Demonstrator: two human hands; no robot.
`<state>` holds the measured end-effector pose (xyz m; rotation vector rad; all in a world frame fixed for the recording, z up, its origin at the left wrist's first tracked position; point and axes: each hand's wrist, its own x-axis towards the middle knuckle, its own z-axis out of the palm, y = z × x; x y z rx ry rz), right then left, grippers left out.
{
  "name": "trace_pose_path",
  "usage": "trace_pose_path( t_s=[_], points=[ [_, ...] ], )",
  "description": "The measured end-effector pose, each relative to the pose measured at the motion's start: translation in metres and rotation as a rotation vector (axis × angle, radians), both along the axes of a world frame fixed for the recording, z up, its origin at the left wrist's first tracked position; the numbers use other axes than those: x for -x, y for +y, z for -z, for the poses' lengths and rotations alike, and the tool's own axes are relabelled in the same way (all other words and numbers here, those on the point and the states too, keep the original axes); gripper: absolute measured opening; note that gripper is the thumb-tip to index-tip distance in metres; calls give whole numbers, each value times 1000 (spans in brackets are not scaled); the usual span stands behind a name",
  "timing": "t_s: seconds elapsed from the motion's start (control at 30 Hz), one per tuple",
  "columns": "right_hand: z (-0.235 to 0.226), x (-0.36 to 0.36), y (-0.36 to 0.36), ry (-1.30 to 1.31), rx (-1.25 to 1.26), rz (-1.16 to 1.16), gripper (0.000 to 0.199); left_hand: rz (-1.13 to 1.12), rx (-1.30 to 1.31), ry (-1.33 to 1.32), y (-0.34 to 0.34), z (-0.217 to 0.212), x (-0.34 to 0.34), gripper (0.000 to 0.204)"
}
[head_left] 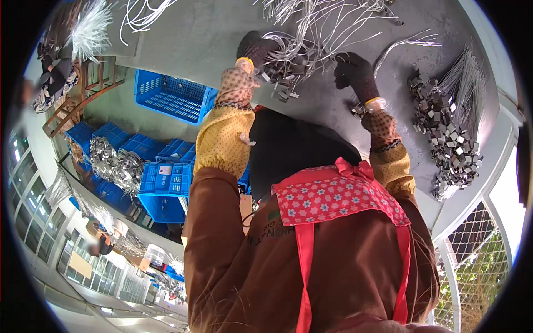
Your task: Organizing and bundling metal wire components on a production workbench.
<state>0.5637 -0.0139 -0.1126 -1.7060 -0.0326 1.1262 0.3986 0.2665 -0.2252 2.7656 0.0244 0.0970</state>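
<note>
My left hand (259, 49), in a dark knitted glove, is closed at the left edge of a tangle of pale wires (304, 34) and seems to grip some of them. Small grey metal blocks (286, 72) sit at the near ends of these wires, just right of that hand. On the tangle's other side is my right hand (355, 73), also in a dark glove. Its fingers are curled together beside thin wire ends, and what they pinch is too small to tell. A few more blocks (358, 108) lie by the right wrist on the grey table (194, 39).
At the right lies a big heap of wires with metal blocks (447, 139); a smaller wire bundle (408, 43) is nearer. Beyond the table's left edge stand a blue crate (175, 94) and several stacked blue crates (161, 186). A person (55, 77) is at the far left.
</note>
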Motion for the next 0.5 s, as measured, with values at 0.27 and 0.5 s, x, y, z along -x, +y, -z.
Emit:
trace_pose_path(
  t_s=[0.27,0.5],
  points=[
    [-18,-36,-30,-93,19,-126,31,-792,1222,179,-35,-107,-44,32],
    [34,1,-39,-37,-6,61,62,-853,1400,480,-37,-82,-31,41]
  ],
)
